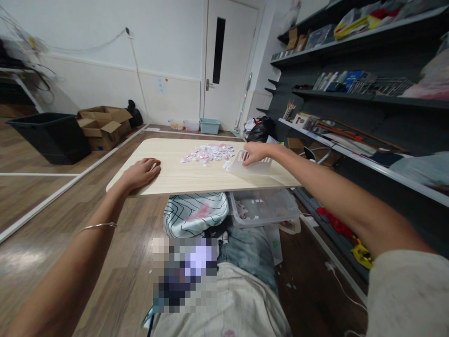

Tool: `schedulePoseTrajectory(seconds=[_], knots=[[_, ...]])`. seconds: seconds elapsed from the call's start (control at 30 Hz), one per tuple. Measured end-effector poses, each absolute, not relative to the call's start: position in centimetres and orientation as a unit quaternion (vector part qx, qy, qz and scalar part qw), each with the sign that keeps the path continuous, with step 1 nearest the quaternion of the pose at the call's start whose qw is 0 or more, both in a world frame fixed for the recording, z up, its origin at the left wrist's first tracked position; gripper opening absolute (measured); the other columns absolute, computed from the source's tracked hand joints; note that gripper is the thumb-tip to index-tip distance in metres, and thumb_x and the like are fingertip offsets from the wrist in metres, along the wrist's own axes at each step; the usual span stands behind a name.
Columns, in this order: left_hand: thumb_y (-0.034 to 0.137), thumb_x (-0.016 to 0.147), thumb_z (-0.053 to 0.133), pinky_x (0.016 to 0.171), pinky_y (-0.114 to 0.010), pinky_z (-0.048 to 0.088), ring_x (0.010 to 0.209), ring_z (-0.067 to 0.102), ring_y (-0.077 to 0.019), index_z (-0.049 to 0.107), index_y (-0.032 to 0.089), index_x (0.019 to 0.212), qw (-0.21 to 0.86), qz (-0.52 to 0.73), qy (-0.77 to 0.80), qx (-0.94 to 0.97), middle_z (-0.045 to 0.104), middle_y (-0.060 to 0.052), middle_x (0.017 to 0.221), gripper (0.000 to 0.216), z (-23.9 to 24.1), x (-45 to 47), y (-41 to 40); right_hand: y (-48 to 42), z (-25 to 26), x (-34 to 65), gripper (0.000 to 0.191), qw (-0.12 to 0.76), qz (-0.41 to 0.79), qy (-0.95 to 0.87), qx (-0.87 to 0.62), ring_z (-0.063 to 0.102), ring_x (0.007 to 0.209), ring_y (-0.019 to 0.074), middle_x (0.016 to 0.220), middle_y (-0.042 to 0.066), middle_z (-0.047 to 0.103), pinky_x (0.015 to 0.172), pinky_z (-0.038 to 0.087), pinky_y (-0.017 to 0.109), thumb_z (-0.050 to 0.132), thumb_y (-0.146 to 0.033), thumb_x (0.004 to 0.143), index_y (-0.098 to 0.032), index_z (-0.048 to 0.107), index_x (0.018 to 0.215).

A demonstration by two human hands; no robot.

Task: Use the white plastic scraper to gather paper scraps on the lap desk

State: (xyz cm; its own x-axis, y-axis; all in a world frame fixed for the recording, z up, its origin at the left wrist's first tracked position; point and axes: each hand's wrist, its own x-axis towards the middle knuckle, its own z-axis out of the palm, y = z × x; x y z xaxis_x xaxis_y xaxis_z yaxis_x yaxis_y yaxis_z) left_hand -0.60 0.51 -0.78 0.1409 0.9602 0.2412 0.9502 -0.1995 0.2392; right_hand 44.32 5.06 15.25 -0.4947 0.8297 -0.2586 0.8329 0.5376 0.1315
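My left hand (143, 173) rests palm down at the left front of a pale wooden tabletop (168, 180), holding nothing. Its fingers lie on the board. At the right side of the board, my right hand (257, 152) grips the top of a translucent white slotted plastic piece (250, 167), whose full shape I cannot make out. That piece stands on the board, just right of a heap of small white and pink paper-like bits (212, 153). A few bits lie close to its left edge.
Below the board's front edge are a clear plastic bin (266, 208) with some bits inside and a patterned cushion-like fabric (194, 215). Dark shelves (351, 107) line the right side. A black bin (52, 140) and cardboard boxes (105, 124) stand left.
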Motion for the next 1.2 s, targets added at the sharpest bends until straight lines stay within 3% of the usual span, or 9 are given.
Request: schedulePoseTrajectory(seconds=[0.17, 0.3, 0.6, 0.8, 0.93, 1.03, 1.2], knots=[[0.064, 0.097, 0.029, 0.119, -0.045, 0.046, 0.137, 0.06, -0.0349, 0.067, 0.016, 0.138, 0.012, 0.176, 0.624, 0.762, 0.066, -0.019, 0.147, 0.074, -1.1, -0.8, 0.7, 3.9, 15.3, 44.2, 0.035, 0.155, -0.004, 0.869, 0.471, 0.075, 0.094, 0.026, 0.1, 0.012, 0.082, 0.08, 0.052, 0.029, 0.082, -0.035, 0.081, -0.009, 0.082, 0.105], [0.061, 0.097, 0.031, 0.119, -0.045, 0.047, 0.136, 0.061, -0.0343, 0.068, 0.018, 0.137, 0.005, 0.182, 0.624, 0.76, 0.068, -0.016, 0.145, 0.069, -1.3, -0.9, 0.9, 2.6, 15.6, 43.7, 0.044, 0.164, 0.004, 0.871, 0.464, 0.075, 0.093, 0.0251, 0.097, 0.012, 0.081, 0.079, 0.051, 0.028, 0.081, -0.037, 0.082, -0.005, 0.08, 0.111], [0.061, 0.098, 0.032, 0.118, -0.046, 0.047, 0.135, 0.061, -0.0349, 0.068, 0.017, 0.136, 0.008, 0.18, 0.622, 0.762, 0.067, -0.019, 0.144, 0.068, -0.9, -0.8, 0.4, 2.3, 15.8, 41.5, 0.044, 0.17, 0.004, 0.893, 0.417, 0.075, 0.095, 0.0243, 0.103, 0.013, 0.081, 0.078, 0.049, 0.027, 0.078, -0.038, 0.087, -0.005, 0.079, 0.115], [0.059, 0.101, 0.033, 0.117, -0.046, 0.049, 0.13, 0.063, -0.0325, 0.07, 0.019, 0.131, 0.018, 0.182, 0.604, 0.776, 0.07, -0.017, 0.136, 0.062, -0.3, -0.7, -1.1, 1.9, 15.5, 40.5, 0.064, 0.18, 0.027, 0.866, 0.466, 0.075, 0.102, 0.0289, 0.113, 0.018, 0.079, 0.085, 0.053, 0.031, 0.087, -0.046, 0.079, -0.002, 0.075, 0.124], [0.057, 0.104, 0.03, 0.119, -0.048, 0.046, 0.132, 0.061, -0.0336, 0.066, 0.012, 0.136, 0.005, 0.162, 0.6, 0.784, 0.068, -0.02, 0.14, 0.066, -0.4, -0.6, -2.0, 0.7, 15.5, 39.9, 0.062, 0.185, 0.017, 0.868, 0.46, 0.076, 0.103, 0.0293, 0.112, 0.019, 0.079, 0.086, 0.054, 0.031, 0.085, -0.046, 0.081, 0.0, 0.075, 0.122], [0.05, 0.105, 0.026, 0.124, -0.05, 0.04, 0.148, 0.051, -0.0354, 0.057, 0.007, 0.148, -0.018, 0.119, 0.601, 0.79, 0.06, -0.024, 0.153, 0.068, -1.0, -0.6, -2.2, -0.1, 15.5, 39.5, 0.055, 0.177, 0.013, 0.872, 0.457, 0.076, 0.102, 0.0285, 0.11, 0.018, 0.08, 0.084, 0.054, 0.03, 0.084, -0.039, 0.083, 0.0, 0.076, 0.119], [0.046, 0.107, 0.029, 0.129, -0.049, 0.031, 0.159, 0.039, -0.0316, 0.048, 0.017, 0.158, -0.024, 0.098, 0.601, 0.793, 0.055, -0.018, 0.161, 0.062, -2.1, -1.2, -1.7, -0.2, 15.3, 38.5, 0.046, 0.162, 0.001, 0.881, 0.445, 0.075, 0.101, 0.0263, 0.108, 0.015, 0.08, 0.083, 0.054, 0.028, 0.083, -0.032, 0.082, -0.002, 0.077, 0.116]])
